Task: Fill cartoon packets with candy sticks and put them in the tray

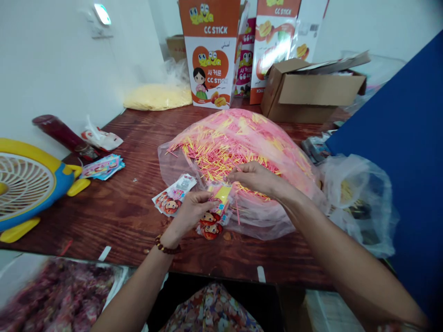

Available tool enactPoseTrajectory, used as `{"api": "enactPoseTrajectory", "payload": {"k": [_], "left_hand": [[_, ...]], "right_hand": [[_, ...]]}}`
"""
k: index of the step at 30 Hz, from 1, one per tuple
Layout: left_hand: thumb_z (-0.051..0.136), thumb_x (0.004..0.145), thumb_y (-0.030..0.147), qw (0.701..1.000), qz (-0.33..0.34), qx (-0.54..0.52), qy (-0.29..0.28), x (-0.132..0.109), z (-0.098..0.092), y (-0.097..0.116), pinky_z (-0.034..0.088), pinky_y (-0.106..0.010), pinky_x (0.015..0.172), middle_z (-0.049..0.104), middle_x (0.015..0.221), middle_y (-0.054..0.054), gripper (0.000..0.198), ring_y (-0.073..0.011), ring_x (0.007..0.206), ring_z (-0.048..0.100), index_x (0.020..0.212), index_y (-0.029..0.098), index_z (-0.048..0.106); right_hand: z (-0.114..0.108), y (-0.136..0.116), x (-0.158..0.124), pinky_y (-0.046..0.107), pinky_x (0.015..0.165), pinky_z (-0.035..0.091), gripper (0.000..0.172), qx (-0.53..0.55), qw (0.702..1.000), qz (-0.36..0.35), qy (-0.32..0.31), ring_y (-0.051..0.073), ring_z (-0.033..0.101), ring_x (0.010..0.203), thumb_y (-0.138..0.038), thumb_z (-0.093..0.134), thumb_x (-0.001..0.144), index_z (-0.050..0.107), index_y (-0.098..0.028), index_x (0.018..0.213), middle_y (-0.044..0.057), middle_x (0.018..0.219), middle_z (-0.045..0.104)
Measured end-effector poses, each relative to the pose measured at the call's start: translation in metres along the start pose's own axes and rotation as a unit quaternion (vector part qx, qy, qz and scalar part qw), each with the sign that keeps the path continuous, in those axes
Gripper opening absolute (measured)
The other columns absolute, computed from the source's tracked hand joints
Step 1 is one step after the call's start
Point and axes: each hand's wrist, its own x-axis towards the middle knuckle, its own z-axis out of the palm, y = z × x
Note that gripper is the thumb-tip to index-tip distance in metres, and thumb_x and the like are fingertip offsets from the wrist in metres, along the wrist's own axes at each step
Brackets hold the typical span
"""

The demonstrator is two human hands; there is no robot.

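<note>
My left hand (pixel 195 210) pinches a small printed packet (pixel 212 214) with cartoon faces and a window that shows yellow inside. Just above the packet's upper end, my right hand (pixel 254 179) has its thumb and fingers pressed together; what they hold, if anything, is too small to make out. Behind both hands lies a large clear plastic bag (pixel 277 138), its opening toward me, full of thin pink and yellow sticks (pixel 218 157). Left of the packet, a stack of similar printed packets (pixel 175 196) rests on the table, partly against the bag's edge.
The brown wooden table (pixel 138 138) carries a yellow-and-blue fan (pixel 29 184), blue packets (pixel 104 167) and a dark red cylinder (pixel 65 136) at left. CC Stick boxes (pixel 209 55) and an open carton (pixel 311 92) stand behind. A clear bag (pixel 363 203) sits right, beside a blue panel (pixel 391 138).
</note>
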Motion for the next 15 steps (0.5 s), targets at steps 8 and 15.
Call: {"api": "enactPoseTrajectory", "payload": {"k": [8,15], "left_hand": [[0.075,0.072,0.037,0.995,0.047,0.085,0.018,0.0,-0.0027,0.0018,0.044,-0.024,0.065,0.068,0.07,0.0,0.021,-0.0158,0.069,0.058,0.076,0.016,0.077],[0.072,0.077,0.036,0.99,0.073,0.122,0.028,-0.0017,-0.0034,0.0,0.043,-0.022,0.065,0.068,0.074,0.001,0.019,-0.0151,0.07,0.056,0.078,0.018,0.078]], "right_hand": [[-0.0039,0.0013,0.0016,0.024,0.049,0.019,0.022,-0.004,0.998,-0.003,-0.058,0.006,0.027,0.05,-0.036,0.071,0.069,0.065,-0.018,0.058,-0.007,0.05,0.04],[0.0,-0.0049,-0.005,0.026,0.045,0.008,0.052,0.027,0.997,0.066,-0.003,0.004,0.013,0.043,-0.046,0.072,0.071,0.036,-0.021,0.045,-0.01,0.043,0.022]]}}
